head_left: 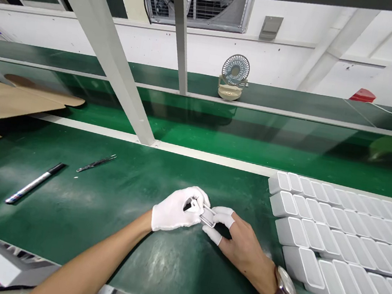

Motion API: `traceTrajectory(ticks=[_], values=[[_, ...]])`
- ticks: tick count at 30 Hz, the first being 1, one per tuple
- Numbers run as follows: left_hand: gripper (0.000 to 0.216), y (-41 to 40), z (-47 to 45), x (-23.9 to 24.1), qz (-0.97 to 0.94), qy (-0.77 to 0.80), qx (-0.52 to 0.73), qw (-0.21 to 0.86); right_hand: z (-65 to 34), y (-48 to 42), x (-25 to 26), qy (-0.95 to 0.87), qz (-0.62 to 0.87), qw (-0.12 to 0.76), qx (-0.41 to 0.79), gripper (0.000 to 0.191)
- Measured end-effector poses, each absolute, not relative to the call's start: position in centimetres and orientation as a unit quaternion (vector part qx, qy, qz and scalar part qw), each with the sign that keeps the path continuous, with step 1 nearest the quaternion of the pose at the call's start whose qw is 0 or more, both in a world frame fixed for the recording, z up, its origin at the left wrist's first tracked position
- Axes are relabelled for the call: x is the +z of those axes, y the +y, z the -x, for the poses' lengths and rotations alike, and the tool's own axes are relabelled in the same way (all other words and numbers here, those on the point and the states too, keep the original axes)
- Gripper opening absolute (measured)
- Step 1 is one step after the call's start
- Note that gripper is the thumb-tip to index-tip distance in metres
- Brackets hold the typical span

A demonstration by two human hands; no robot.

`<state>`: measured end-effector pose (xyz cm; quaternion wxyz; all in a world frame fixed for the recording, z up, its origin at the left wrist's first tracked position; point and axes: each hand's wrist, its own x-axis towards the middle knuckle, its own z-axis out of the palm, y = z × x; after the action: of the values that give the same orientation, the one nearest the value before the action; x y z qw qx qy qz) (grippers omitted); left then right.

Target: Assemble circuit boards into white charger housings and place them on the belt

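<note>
1. From my end of the feed, the small pale piece (208, 216) is up in both hands, over the middle of the green bench (110, 198), so I'd call this the close-handling step.
2. Left hand (180, 209), white glove on, has it gripped with thumb and fingers curled round the left end.
3. Right hand (243, 245), fingertips covered, is pinching the right end. Can't make out the finer detail, fingers hide too much.
4. Next move, imo, calls for a steady left hold plus light right fingertips.
5. Tweezers (96, 163) and marker pen (35, 183) lie off left, untouched; rows of white containers (348, 248) sit to the right.
</note>
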<state>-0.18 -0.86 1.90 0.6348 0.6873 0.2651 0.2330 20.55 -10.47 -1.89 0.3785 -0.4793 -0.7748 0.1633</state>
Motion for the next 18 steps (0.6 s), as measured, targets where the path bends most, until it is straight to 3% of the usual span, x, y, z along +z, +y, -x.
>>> traceTrajectory(ticks=[10, 14, 18], values=[[0.015, -0.97, 0.37, 1.63, -0.703, 0.270, 0.237, 0.614, -19.87, -10.56, -1.76, -0.738, 0.469, 0.426, 0.232, 0.010], [0.015, -0.88, 0.40, 1.60, -0.712, 0.268, 0.242, 0.602, -19.97, -10.75, -1.37, -0.725, 0.475, 0.431, 0.250, 0.027], [0.014, -0.89, 0.42, 1.67, -0.715, 0.265, 0.237, 0.602, -20.21, -10.74, -1.32, -0.751, 0.478, 0.413, 0.194, 0.038]])
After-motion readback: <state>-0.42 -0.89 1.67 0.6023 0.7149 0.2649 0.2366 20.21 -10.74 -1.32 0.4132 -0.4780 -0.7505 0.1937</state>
